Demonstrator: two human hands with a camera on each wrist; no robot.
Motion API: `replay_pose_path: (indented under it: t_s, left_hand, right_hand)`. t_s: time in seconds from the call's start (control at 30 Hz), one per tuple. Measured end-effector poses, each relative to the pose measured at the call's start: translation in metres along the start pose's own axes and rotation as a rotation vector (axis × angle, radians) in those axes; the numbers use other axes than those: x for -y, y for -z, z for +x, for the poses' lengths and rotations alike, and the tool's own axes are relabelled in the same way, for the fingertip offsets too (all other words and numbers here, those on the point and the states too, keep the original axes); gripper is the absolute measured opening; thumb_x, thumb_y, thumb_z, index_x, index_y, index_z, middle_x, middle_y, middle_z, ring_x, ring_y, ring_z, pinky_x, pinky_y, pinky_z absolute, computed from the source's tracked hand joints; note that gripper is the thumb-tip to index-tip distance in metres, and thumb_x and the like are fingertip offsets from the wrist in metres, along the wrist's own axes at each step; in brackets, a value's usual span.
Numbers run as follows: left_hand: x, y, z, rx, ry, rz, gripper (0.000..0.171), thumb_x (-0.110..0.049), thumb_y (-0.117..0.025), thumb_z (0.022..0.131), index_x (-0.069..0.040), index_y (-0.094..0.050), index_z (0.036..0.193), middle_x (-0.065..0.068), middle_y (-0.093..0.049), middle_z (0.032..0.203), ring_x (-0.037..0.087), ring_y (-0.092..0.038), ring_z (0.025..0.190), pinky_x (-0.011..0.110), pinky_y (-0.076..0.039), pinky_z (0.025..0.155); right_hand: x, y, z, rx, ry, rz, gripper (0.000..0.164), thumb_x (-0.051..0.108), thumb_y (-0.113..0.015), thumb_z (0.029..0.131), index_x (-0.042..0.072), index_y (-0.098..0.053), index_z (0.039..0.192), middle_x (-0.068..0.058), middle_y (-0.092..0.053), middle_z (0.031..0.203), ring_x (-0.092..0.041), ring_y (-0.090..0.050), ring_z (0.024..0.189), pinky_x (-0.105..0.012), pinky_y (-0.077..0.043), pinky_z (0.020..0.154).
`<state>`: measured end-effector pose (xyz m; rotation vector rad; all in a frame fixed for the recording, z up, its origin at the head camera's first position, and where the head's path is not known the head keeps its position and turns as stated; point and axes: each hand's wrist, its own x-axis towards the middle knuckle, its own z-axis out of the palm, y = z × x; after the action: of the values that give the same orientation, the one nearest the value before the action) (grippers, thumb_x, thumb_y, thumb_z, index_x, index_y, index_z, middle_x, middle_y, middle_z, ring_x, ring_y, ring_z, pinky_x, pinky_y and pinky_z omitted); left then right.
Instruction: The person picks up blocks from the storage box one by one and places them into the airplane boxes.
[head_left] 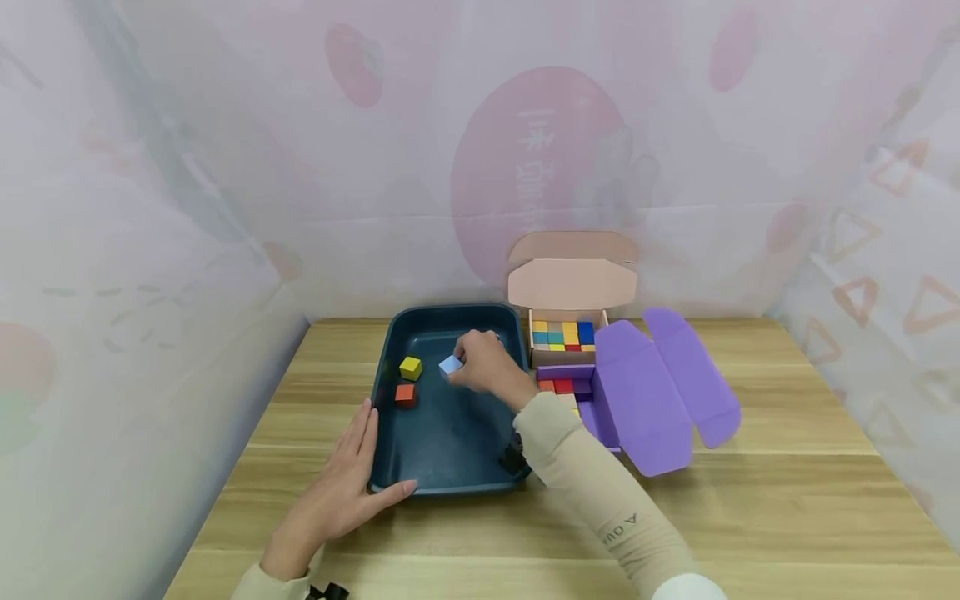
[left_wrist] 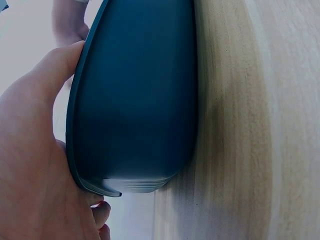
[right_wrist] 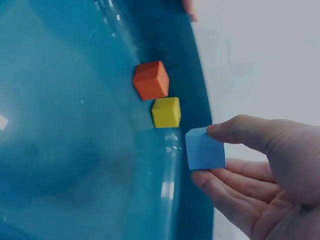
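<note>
Over the dark blue tray (head_left: 450, 450), my right hand (head_left: 483, 362) pinches a light blue cube (right_wrist: 205, 149) between thumb and fingers. In the right wrist view the cube is held in front of the tray's side wall. A yellow cube (head_left: 410, 368) and an orange-red cube (head_left: 406, 395) lie on the tray floor towards its left side. My left hand (head_left: 341, 479) rests against the tray's near left corner, thumb on the front rim and straight fingers along the left side. In the left wrist view the left hand (left_wrist: 35, 135) touches the rim from outside.
Right of the tray stands an open purple box (head_left: 645, 400) with several cubes, its lid folded out to the right. Behind it, a pinkish cardboard box (head_left: 572, 283) with raised lid holds several coloured blocks. Everything stands on a wooden table (head_left: 787, 500) enclosed by printed cloth.
</note>
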<state>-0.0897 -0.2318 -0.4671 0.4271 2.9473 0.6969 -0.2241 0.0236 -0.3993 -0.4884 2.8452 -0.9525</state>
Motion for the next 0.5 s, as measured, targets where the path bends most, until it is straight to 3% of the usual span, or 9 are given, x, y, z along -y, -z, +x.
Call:
replay_pose_path:
  t_s: [0.27, 0.5]
  left_hand:
    - [0.001, 0.001, 0.000, -0.003, -0.001, 0.006, 0.123, -0.071, -0.068, 0.091, -0.005, 0.000, 0.170, 0.010, 0.011, 0.180, 0.043, -0.006, 0.165, 0.073, -0.019, 0.127]
    - [0.002, 0.000, 0.001, 0.005, -0.007, 0.002, 0.122, -0.069, -0.068, 0.091, -0.005, 0.000, 0.170, 0.011, 0.010, 0.180, 0.042, -0.004, 0.165, 0.072, -0.017, 0.128]
  right_hand:
    - [-0.014, 0.023, -0.028, -0.059, -0.024, 0.012, 0.034, 0.017, -0.083, 0.092, -0.001, -0.075, 0.119, -0.016, -0.077, 0.118, -0.024, -0.072, 0.092, -0.040, -0.067, 0.086]
    - [-0.031, 0.039, -0.055, -0.066, -0.131, 0.074, 0.032, 0.016, -0.084, 0.090, 0.000, -0.075, 0.115, -0.014, -0.077, 0.112, -0.022, -0.073, 0.088, -0.038, -0.067, 0.083]
